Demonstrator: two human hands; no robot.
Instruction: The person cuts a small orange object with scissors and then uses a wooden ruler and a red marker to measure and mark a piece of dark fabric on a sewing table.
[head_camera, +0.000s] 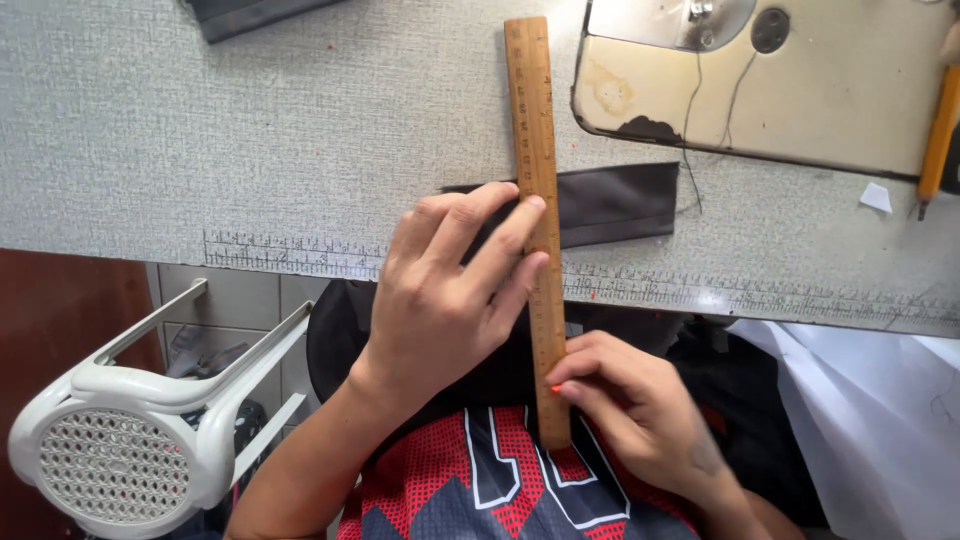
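Two hands on wooden ruler, long axis running away, left hand pressing flat, right hand pinching near end.

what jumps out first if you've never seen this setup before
The long wooden ruler stands out, running straight up the middle across a dark strip of fabric on the grey table. The left hand presses down on ruler and fabric, while the right hand pinches the ruler's near end. At upper right sits the worn cream base of a sewing machine, and a white plastic stool lies tipped at lower left.
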